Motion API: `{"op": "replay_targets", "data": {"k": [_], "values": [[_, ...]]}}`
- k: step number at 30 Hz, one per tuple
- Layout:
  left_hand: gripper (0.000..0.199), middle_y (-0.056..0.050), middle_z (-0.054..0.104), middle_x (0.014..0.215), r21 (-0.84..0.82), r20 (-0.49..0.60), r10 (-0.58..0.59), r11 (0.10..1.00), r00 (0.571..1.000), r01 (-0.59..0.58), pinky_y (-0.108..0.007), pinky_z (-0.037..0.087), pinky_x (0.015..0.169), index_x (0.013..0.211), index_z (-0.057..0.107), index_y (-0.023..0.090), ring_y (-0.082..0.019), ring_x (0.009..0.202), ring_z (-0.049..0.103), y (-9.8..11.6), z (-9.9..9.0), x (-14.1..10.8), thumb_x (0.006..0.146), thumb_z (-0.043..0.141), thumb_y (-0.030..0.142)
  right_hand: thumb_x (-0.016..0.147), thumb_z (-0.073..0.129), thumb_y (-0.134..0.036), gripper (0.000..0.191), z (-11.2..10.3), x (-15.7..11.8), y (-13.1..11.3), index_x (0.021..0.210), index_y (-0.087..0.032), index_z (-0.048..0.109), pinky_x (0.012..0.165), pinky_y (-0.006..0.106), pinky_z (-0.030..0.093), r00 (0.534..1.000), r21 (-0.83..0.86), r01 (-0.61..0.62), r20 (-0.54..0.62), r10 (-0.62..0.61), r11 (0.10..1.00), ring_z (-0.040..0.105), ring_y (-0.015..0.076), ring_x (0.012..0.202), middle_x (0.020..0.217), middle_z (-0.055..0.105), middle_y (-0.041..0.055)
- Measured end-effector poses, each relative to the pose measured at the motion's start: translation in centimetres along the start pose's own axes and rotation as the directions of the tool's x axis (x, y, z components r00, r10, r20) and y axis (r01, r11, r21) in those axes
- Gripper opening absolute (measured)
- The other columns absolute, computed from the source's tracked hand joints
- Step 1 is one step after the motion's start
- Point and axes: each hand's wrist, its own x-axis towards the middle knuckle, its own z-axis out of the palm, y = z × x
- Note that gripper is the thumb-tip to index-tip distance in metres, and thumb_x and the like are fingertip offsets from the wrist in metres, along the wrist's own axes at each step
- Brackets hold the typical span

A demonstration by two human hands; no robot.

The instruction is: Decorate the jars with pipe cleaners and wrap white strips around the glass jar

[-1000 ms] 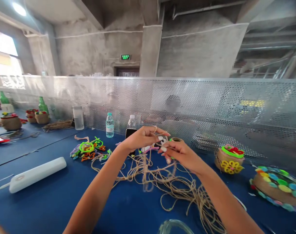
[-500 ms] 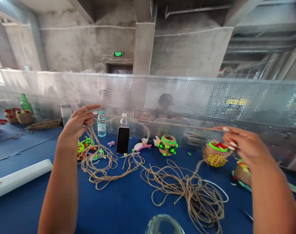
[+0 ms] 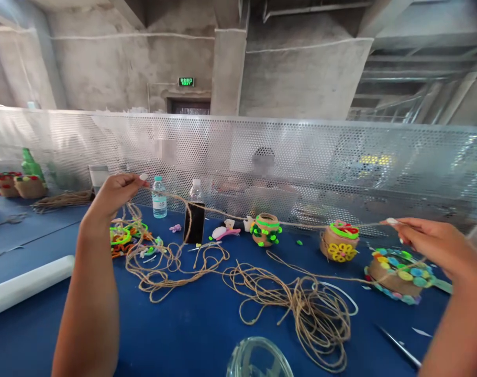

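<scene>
A length of brown twine [image 3: 232, 215] stretches through the air between my two hands, sagging a little. My left hand [image 3: 118, 191] pinches it at the left, raised above the table, with more strands hanging below the fingers. At the right, my right hand [image 3: 426, 238] pinches the other end of the span between thumb and fingertips. From the right hand a strand runs down to a loose tangle of twine [image 3: 317, 314] on the blue table. A clear glass jar [image 3: 257, 361] stands at the near edge, partly cut off by the frame.
Twine-wrapped jars [image 3: 266, 230] with coloured trim stand along the back, one with a yellow flower [image 3: 341, 252]. A black phone [image 3: 193, 224] leans before a bottle. Scissors [image 3: 399, 345] lie at right, a white bar [image 3: 30, 285] at left. Behind rises a perforated metal screen [image 3: 301, 157].
My right hand has moved right and slightly down, and my left hand a little left, widening the span. The twine now sags, and a strand has lifted from the tangle on the right.
</scene>
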Motion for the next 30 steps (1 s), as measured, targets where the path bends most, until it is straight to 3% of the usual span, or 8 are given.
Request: {"op": "replay_targets", "data": {"k": [6, 11, 13, 16, 20, 24, 27, 30], "values": [[0.044, -0.004, 0.069, 0.088, -0.074, 0.282, 0.032, 0.997, 0.959, -0.012, -0.017, 0.044, 0.052, 0.098, 0.072, 0.019, -0.012, 0.068, 0.059, 1.5, 14.8, -3.9, 0.056, 0.083, 0.008, 0.084, 0.049, -0.032, 0.025, 4.6, -4.0, -9.5, 0.097, -0.019, 0.066, 0.058, 0.032, 0.036, 0.958, -0.085, 0.283, 0.083, -0.276, 0.955, 0.052, 0.0179, 0.055, 0.068, 0.064, 0.0074], [0.018, -0.004, 0.065, 0.065, -0.255, 0.808, -0.011, 0.895, 0.590, 0.366, -0.021, 0.045, 0.049, 0.078, 0.070, 0.014, -0.012, 0.056, 0.058, 0.9, 24.2, -9.0, 0.063, 0.079, 0.018, 0.084, 0.044, -0.020, 0.039, 9.6, -7.1, -14.1, 0.119, -0.018, 0.061, 0.057, 0.029, 0.033, 0.792, -0.088, 0.564, 0.341, -0.507, 0.821, 0.052, 0.0164, 0.056, 0.067, 0.062, 0.0047], [0.008, 0.001, 0.055, 0.049, -0.255, 0.800, -0.052, 0.873, 0.598, 0.417, -0.018, 0.035, 0.037, 0.067, 0.066, 0.014, -0.008, 0.040, 0.048, 0.3, 23.7, -8.3, 0.071, 0.071, 0.018, 0.085, 0.045, -0.023, 0.041, 9.6, -6.5, -13.2, 0.123, -0.018, 0.058, 0.056, 0.028, 0.033, 0.745, -0.026, 0.578, 0.426, -0.514, 0.816, 0.052, 0.0156, 0.057, 0.067, 0.062, 0.0034], [0.012, 0.004, 0.049, 0.048, -0.379, 0.615, -0.093, 0.836, 0.783, 0.397, -0.016, 0.025, 0.034, 0.060, 0.058, 0.015, -0.004, 0.035, 0.038, -0.3, 18.9, -4.8, 0.069, 0.063, 0.008, 0.086, 0.047, -0.033, 0.037, 7.7, -3.7, -9.5, 0.116, -0.017, 0.062, 0.055, 0.028, 0.035, 0.742, -0.003, 0.506, 0.511, -0.433, 0.863, 0.052, 0.0157, 0.056, 0.066, 0.063, 0.0029], [0.017, 0.008, 0.034, 0.042, -0.583, 0.224, -0.106, 0.782, 0.969, 0.220, -0.015, 0.022, 0.035, 0.065, 0.053, 0.018, -0.003, 0.034, 0.019, 0.0, 9.5, -0.3, 0.075, 0.054, 0.003, 0.082, 0.050, -0.037, 0.027, 3.0, -0.5, -3.0, 0.093, -0.019, 0.067, 0.060, 0.031, 0.040, 0.922, -0.121, 0.266, 0.320, -0.216, 0.956, 0.058, 0.0192, 0.061, 0.071, 0.066, 0.0055], [0.033, 0.009, 0.023, 0.039, -0.648, -0.065, -0.089, 0.761, 0.994, 0.025, -0.015, 0.022, 0.035, 0.058, 0.034, 0.018, -0.006, 0.034, 0.013, 0.0, 3.9, 0.9, 0.083, 0.053, 0.009, 0.079, 0.049, -0.033, 0.018, -1.4, -0.1, 1.0, 0.074, -0.021, 0.062, 0.060, 0.035, 0.038, 0.997, -0.234, 0.075, -0.014, -0.081, 0.969, 0.053, 0.0235, 0.057, 0.056, 0.056, 0.0058], [0.031, 0.009, 0.028, 0.040, -0.632, -0.040, -0.114, 0.772, 0.993, 0.063, -0.016, 0.022, 0.035, 0.060, 0.037, 0.019, -0.006, 0.033, 0.023, -0.4, 6.0, 0.4, 0.086, 0.054, 0.013, 0.082, 0.040, -0.029, 0.024, -1.9, -0.6, 0.2, 0.073, -0.020, 0.060, 0.061, 0.037, 0.035, 0.986, -0.299, 0.074, -0.124, -0.115, 0.951, 0.050, 0.0250, 0.059, 0.058, 0.055, 0.0097], [0.015, 0.006, 0.046, 0.047, -0.562, 0.231, -0.164, 0.782, 0.959, 0.269, -0.017, 0.032, 0.039, 0.072, 0.054, 0.019, -0.007, 0.041, 0.045, -0.3, 13.2, -2.3, 0.082, 0.063, 0.014, 0.085, 0.043, -0.031, 0.024, 1.0, -2.1, -4.2, 0.085, -0.018, 0.064, 0.064, 0.035, 0.036, 0.971, -0.307, 0.195, -0.077, -0.228, 0.932, 0.054, 0.0236, 0.066, 0.072, 0.063, 0.0128]]}}
